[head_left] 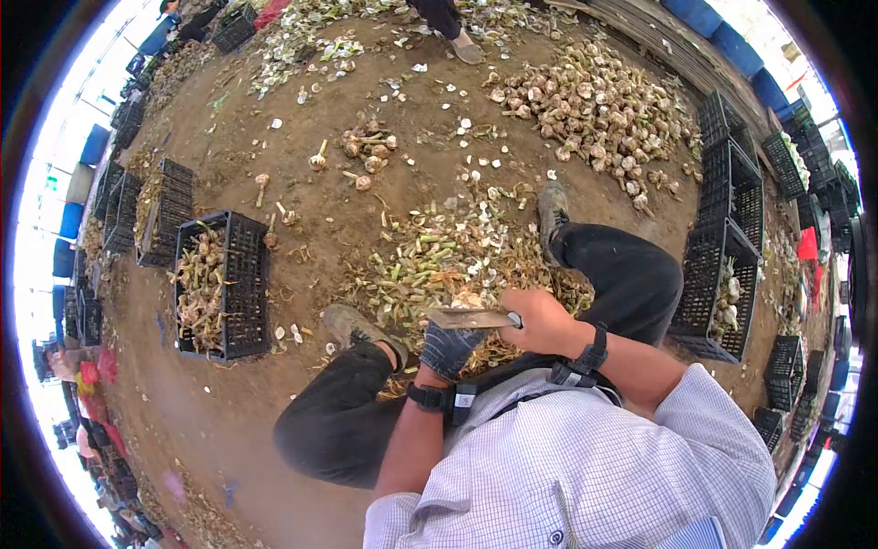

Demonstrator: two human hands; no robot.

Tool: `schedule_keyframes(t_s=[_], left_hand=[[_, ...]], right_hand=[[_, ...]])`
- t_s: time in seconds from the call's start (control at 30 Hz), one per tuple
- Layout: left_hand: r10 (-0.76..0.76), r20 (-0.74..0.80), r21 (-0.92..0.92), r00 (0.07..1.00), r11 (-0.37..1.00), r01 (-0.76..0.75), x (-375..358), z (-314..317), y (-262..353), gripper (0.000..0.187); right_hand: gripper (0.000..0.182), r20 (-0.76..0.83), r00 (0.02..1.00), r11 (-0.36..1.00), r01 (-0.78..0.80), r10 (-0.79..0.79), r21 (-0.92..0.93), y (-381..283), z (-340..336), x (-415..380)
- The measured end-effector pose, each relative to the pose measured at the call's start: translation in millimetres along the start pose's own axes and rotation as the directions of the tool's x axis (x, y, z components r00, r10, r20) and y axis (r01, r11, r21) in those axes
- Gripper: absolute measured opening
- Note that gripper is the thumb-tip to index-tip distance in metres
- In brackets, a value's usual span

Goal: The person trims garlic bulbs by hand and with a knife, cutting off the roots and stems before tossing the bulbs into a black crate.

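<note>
My right hand (538,323), bare, is closed around the handle of a knife (468,318). Its broad flat blade points left, across the front of my left hand (450,349), which wears a dark glove. Just beyond the blade shows a pale garlic bulb (467,299), apparently in the gloved fingers, though the blade hides most of the grip. Between my feet lies a heap of cut garlic stems (416,265) mixed with roots and white trimmings.
A black crate of trimmed garlic (203,288) stands to the left. A large pile of garlic bulbs (604,105) lies ahead right, near a black crate (718,297) holding some garlic. A few bulbs (370,146) lie on the dirt floor. Another person's shoe (466,48) shows at the top.
</note>
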State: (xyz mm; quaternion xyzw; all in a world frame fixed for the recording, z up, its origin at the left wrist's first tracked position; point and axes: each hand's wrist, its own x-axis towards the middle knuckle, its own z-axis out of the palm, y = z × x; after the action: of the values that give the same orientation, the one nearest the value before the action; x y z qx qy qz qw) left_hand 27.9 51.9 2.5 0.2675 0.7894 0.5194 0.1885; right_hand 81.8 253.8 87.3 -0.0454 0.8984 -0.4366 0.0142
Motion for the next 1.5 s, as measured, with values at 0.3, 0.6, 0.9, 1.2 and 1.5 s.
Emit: schedule_keyframes(t_s=[0.3, 0.6, 0.9, 1.2, 1.5], left_hand=[[-0.220, 0.095, -0.468, 0.971, 0.851, 0.239, -3.0, 6.4, -9.4, 0.036], [0.140, -0.109, 0.018, 0.984, 0.990, -0.139, 1.6, -6.5, -4.5, 0.032], [-0.290, 0.082, -0.159, 0.953, 0.941, 0.300, 17.1, 3.9, -56.8, 0.040], [-0.360, 0.053, -0.048, 0.931, 0.931, 0.362, 13.9, 14.3, -45.1, 0.055], [-0.402, -0.010, 0.105, 0.916, 0.910, 0.400, 58.5, -20.4, -156.1, 0.051]], right_hand=[[0.023, 0.085, 0.993, 0.985, -0.064, 0.078, -0.160, 5.1, 4.1, -0.8], [0.027, 0.223, 0.931, 0.907, -0.191, 0.288, -0.375, 83.1, 20.6, 0.4], [0.043, 0.102, 0.898, 0.862, -0.441, 0.429, 0.250, 32.0, 3.4, 27.1], [0.037, 0.114, 0.854, 0.801, -0.516, 0.507, 0.304, 127.1, 28.1, 46.4], [0.034, -0.492, 0.471, 0.562, -0.011, 0.732, 0.827, 160.7, -160.6, 107.6]])
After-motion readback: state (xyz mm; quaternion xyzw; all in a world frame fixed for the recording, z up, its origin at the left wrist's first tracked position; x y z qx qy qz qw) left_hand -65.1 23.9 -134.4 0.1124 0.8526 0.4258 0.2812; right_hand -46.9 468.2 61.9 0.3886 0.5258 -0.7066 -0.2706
